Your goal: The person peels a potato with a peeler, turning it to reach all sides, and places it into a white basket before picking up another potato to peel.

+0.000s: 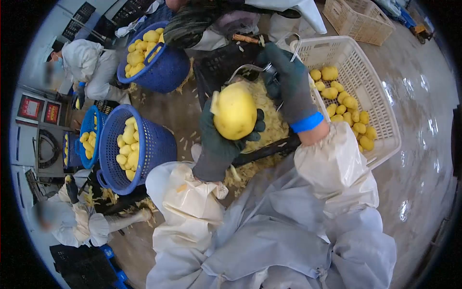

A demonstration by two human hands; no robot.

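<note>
Left, a blue basket (161, 154) contains loose potatoes (129, 156). Centrally, my left hand (214, 147) cups a large potato (236, 113) from below, apparently for support, exposing its top. My right hand (294, 79) grasps a metal tool (270, 72), near a white crate (386, 103).

In the head view, the person's left hand (219, 139), in a dark glove, holds a large peeled potato (235, 111) above a heap of peelings (267, 115), while the gloved right hand (288, 82) grips a metal peeler (269, 71) just beside it. To the right, a white crate (380, 103) bears smaller potatoes (350, 102); on the left, blue baskets (161, 154) hold yellow potatoes (127, 149), near two co-workers in pale clothing.
</note>
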